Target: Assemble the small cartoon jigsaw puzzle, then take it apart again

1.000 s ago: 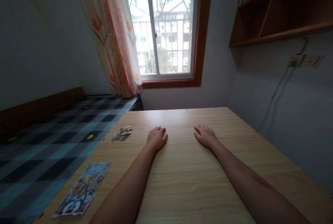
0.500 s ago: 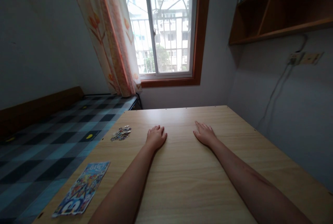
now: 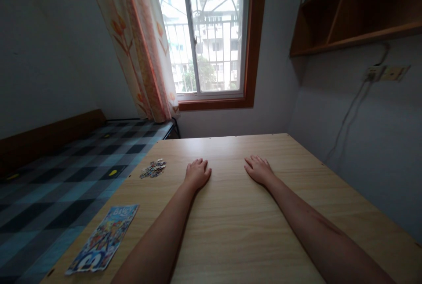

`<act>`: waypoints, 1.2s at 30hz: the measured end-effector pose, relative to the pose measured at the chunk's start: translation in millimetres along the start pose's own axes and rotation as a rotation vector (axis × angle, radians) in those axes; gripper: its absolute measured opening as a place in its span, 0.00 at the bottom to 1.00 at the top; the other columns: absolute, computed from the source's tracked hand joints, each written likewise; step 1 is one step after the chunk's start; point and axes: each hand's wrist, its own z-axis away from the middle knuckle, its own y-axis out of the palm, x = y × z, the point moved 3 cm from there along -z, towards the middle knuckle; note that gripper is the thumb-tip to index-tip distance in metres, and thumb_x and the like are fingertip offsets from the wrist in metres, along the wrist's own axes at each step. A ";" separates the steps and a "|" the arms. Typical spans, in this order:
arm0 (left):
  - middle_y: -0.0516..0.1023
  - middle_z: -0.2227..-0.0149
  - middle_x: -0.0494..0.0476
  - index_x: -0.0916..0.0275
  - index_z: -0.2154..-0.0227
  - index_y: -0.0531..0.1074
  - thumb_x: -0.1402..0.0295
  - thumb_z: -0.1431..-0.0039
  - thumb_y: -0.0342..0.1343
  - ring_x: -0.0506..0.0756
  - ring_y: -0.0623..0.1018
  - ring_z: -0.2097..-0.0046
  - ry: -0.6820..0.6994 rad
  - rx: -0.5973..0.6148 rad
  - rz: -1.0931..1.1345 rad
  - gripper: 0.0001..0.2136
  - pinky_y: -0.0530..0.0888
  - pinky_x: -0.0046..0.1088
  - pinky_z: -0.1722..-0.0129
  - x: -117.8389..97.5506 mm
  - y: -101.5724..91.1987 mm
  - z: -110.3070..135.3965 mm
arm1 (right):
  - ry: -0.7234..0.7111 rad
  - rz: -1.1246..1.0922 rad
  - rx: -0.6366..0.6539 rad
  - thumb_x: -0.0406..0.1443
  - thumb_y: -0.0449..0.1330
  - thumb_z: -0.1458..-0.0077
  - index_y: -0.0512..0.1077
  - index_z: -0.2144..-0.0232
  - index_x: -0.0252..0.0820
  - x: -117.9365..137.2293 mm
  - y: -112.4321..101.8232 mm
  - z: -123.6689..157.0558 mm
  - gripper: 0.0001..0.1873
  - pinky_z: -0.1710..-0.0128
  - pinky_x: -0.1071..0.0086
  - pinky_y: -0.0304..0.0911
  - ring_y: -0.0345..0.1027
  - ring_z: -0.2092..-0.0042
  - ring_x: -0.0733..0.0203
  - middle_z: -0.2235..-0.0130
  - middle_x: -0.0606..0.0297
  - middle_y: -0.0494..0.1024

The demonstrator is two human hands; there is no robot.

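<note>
My left hand point(image 3: 198, 174) rests palm down on the wooden table point(image 3: 227, 227), its fingers apart and nothing in it. To its left lies a small heap of jigsaw puzzle pieces point(image 3: 153, 169), not touched by the hand. My right hand point(image 3: 259, 169) also lies flat on the tabletop, open and holding nothing, some way to the right of the left one. Nearer to me, left of my left forearm, a colourful printed sheet point(image 3: 104, 238) with cartoon figures lies flat near the table's left edge.
A bed with a checked cover point(image 3: 66, 178) stands along the table's left side. Beyond the far edge are a window point(image 3: 214, 38) and a flowered curtain point(image 3: 141, 46). On the right wall hang a wooden shelf point(image 3: 356, 38) and a socket point(image 3: 392, 73) with a cable.
The index finger of my right hand has drawn in slightly towards the palm. My left hand, the puzzle pieces and the printed sheet stay where they were.
</note>
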 end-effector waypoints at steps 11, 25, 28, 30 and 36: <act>0.66 0.35 0.63 0.59 0.41 0.68 0.56 0.35 0.45 0.63 0.64 0.34 0.017 -0.012 -0.024 0.23 0.60 0.46 0.37 -0.7 1.0 -0.3 | 0.000 -0.002 -0.002 0.46 0.45 0.34 0.55 0.31 0.46 -2.4 2.2 -2.0 0.32 0.33 0.46 0.39 0.45 0.30 0.46 0.29 0.56 0.54; 0.65 0.35 0.63 0.60 0.40 0.67 0.56 0.35 0.46 0.63 0.63 0.34 0.014 -0.016 -0.031 0.24 0.60 0.46 0.37 -0.8 0.4 -0.6 | 0.010 0.006 0.010 0.47 0.44 0.34 0.56 0.32 0.43 -3.0 4.5 -4.1 0.32 0.33 0.46 0.38 0.44 0.29 0.46 0.29 0.57 0.53; 0.64 0.34 0.64 0.62 0.36 0.62 0.57 0.35 0.46 0.62 0.63 0.34 -0.008 -0.015 -0.008 0.27 0.59 0.45 0.36 -0.3 1.0 -0.5 | 0.016 -0.004 -0.013 0.46 0.45 0.35 0.48 0.29 0.40 -3.4 4.5 -3.9 0.36 0.33 0.46 0.39 0.45 0.29 0.47 0.30 0.55 0.54; 0.64 0.34 0.65 0.63 0.33 0.57 0.57 0.36 0.47 0.62 0.63 0.34 -0.023 -0.019 0.008 0.30 0.58 0.45 0.36 0.4 2.0 -0.9 | 0.022 -0.011 -0.022 0.46 0.45 0.35 0.44 0.28 0.39 -3.8 4.8 -3.8 0.37 0.33 0.46 0.39 0.45 0.30 0.47 0.30 0.55 0.54; 0.63 0.34 0.66 0.61 0.35 0.60 0.57 0.36 0.47 0.63 0.62 0.33 -0.019 -0.013 0.014 0.28 0.57 0.47 0.35 0.1 2.7 -0.9 | 0.018 -0.006 -0.013 0.46 0.45 0.35 0.46 0.29 0.43 -3.5 5.6 -4.4 0.36 0.33 0.46 0.38 0.44 0.29 0.47 0.29 0.55 0.53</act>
